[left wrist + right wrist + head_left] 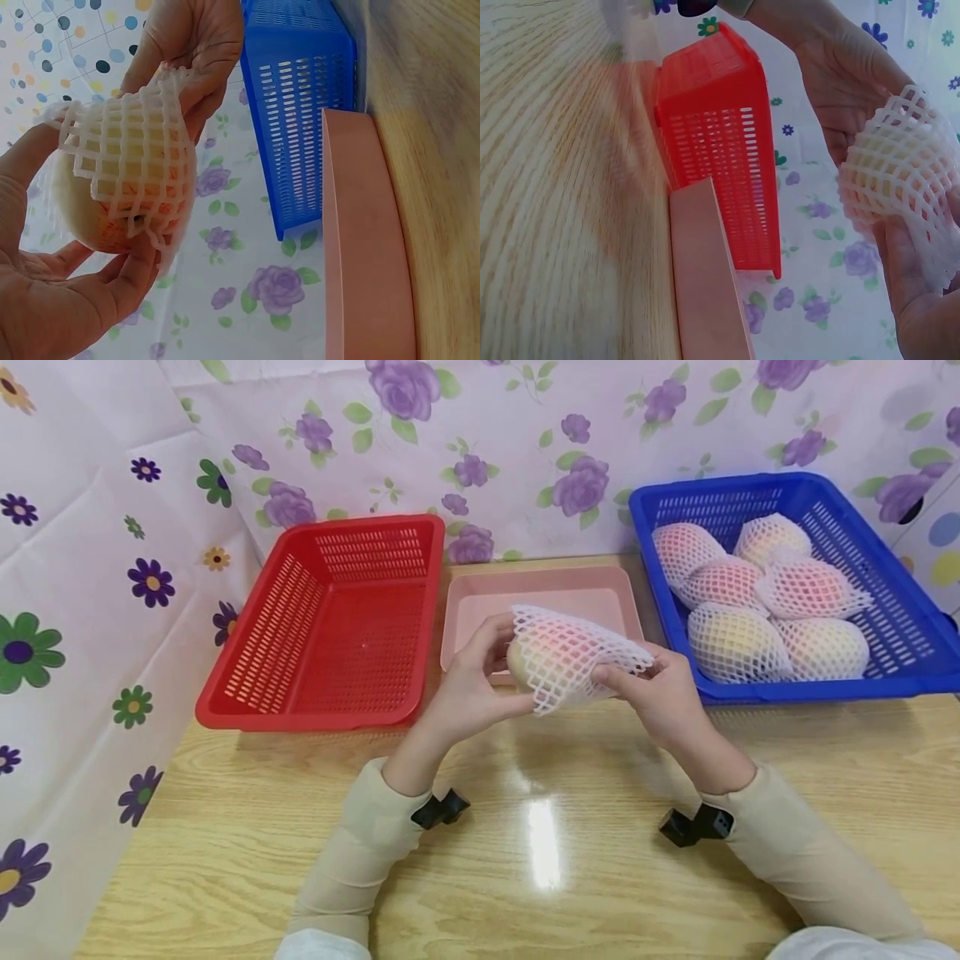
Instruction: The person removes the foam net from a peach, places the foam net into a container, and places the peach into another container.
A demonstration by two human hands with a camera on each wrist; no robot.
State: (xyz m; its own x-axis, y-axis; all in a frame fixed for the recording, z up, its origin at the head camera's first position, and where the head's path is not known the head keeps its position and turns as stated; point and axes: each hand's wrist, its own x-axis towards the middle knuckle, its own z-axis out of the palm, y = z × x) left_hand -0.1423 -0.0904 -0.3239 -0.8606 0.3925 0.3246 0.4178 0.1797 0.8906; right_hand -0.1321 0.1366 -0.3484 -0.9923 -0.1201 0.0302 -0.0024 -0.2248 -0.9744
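Observation:
Above the pink tray's near side, a yellow-and-red apple [112, 225] is held partly inside a white foam net sleeve [573, 668]. My left hand [474, 685] grips the apple around its bare end, where it shows past the net's open edge. At the other end, my right hand [660, 693] pinches the gathered tail of the net between thumb and fingers. In the left wrist view, red streaks and a small dark hollow show on the apple's skin. The right wrist view shows the net stretched over the fruit.
A red basket [363, 697] with nothing in it stands at the left. Behind my hands lies a shallow pink tray [540, 578]. The blue basket [817, 689] at the right holds several net-wrapped fruits [738, 643]. A flowered cloth [510, 460] hangs behind the wooden table [600, 860].

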